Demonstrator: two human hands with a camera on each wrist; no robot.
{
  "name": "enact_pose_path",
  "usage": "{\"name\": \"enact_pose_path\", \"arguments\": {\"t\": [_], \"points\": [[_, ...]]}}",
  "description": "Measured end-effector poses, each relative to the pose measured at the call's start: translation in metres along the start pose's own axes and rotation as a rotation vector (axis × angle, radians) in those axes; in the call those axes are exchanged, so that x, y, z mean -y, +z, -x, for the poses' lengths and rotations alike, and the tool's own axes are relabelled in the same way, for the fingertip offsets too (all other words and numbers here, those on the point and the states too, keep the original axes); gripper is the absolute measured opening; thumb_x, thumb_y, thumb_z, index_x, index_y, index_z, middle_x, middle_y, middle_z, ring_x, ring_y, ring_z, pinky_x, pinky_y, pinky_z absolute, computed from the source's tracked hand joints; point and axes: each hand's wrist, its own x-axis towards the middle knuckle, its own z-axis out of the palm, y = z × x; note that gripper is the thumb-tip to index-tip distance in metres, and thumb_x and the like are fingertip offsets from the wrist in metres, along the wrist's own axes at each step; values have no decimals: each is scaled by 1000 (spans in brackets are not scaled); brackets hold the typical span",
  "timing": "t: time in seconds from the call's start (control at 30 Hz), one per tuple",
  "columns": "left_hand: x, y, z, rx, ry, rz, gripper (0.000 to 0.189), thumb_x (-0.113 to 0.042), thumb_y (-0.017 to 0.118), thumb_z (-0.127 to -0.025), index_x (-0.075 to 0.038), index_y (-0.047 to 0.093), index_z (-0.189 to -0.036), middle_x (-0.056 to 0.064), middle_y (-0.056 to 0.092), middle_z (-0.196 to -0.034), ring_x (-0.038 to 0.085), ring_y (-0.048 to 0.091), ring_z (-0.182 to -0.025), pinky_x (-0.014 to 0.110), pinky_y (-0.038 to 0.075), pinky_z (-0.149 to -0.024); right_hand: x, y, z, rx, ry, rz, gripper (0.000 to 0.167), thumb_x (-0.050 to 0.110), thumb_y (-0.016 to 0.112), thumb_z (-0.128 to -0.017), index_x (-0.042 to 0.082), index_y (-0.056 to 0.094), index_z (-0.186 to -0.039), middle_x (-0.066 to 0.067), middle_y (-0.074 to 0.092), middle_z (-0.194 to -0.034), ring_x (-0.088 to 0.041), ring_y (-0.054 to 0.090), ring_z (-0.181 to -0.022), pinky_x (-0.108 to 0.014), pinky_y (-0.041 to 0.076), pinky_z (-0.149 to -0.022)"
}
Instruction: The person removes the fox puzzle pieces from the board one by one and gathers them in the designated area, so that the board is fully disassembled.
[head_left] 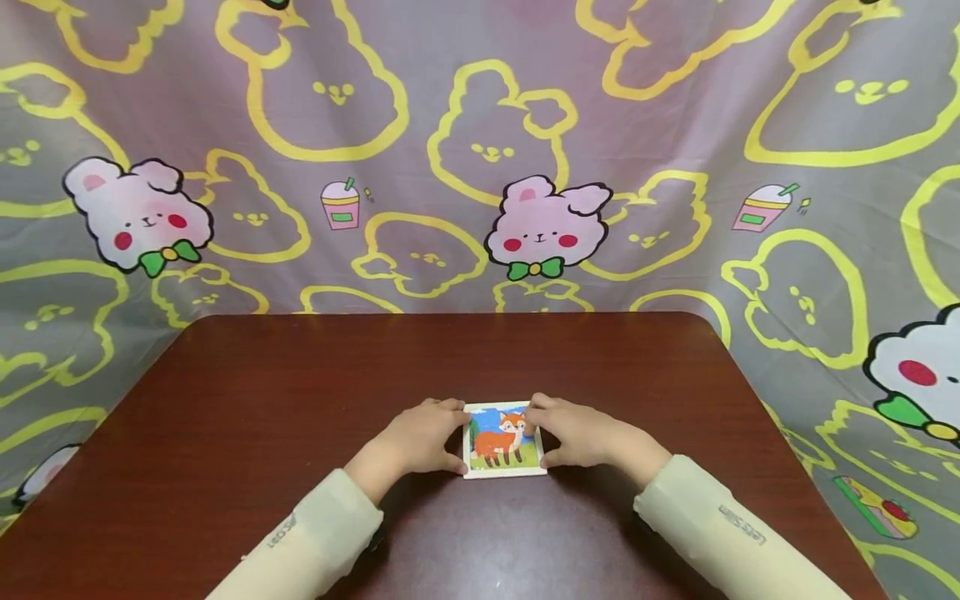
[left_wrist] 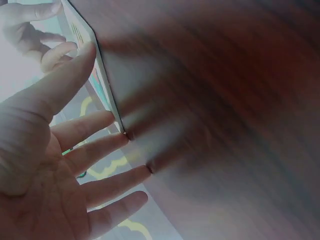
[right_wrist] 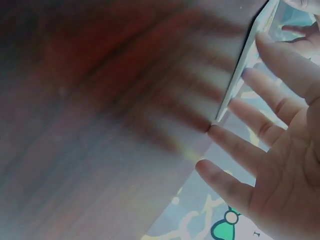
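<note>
A small square picture board [head_left: 506, 450] with a white border shows an orange fox on grass under a blue sky. It lies on the dark red-brown table. At its left side is my left hand [head_left: 427, 437], thumb by the near corner and fingers by the far one. My right hand [head_left: 585, 431] mirrors this at the right side, with fingers overlapping the upper right corner. In the left wrist view the left fingers [left_wrist: 95, 142] stretch out fairly straight, some tips right at the board's edge. The right fingers [right_wrist: 240, 145] look extended too, tips along the opposite edge.
The glossy table [head_left: 300, 375] reaches back to a grey curtain [head_left: 420, 167] printed with yellow outlines and white bunnies, which also hangs along both sides. Pale sleeves [head_left: 330, 525] cover both forearms.
</note>
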Motion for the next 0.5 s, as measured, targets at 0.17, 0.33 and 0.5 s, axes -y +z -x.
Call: {"name": "enact_pose_path", "arguments": {"t": [0.17, 0.33, 0.5], "points": [[-8, 2, -3, 1, 34, -10, 68, -44, 86, -74, -11, 65, -130, 11, 57, -142, 37, 54, -128, 51, 50, -98, 1, 2, 7, -12, 31, 34, 29, 19, 85, -78, 16, 63, -97, 4, 51, -111, -16, 59, -97, -29, 48, -75], [-13, 3, -1, 3, 48, 5, 68, -45, 84, -75, -12, 64, -131, 11, 56, -142, 40, 51, -131, 53, 49, -100, 2, 3, 15, -30, 25, 37, 30, 17, 86, -76, 16, 63, -96, 4, 51, -109, -15, 60, -89, -27, 48, -73], [-17, 3, 2, -15, 74, -20, 68, -47, 84, -75, -12, 66, -129, 10, 58, -139, 39, 53, -129, 50, 51, -98, 4, 2, 22, -41, 14, 36, 31, 17, 86, -75, 16, 63, -96, 5, 51, -110, -15, 60, -90, -26, 48, -72]]}}
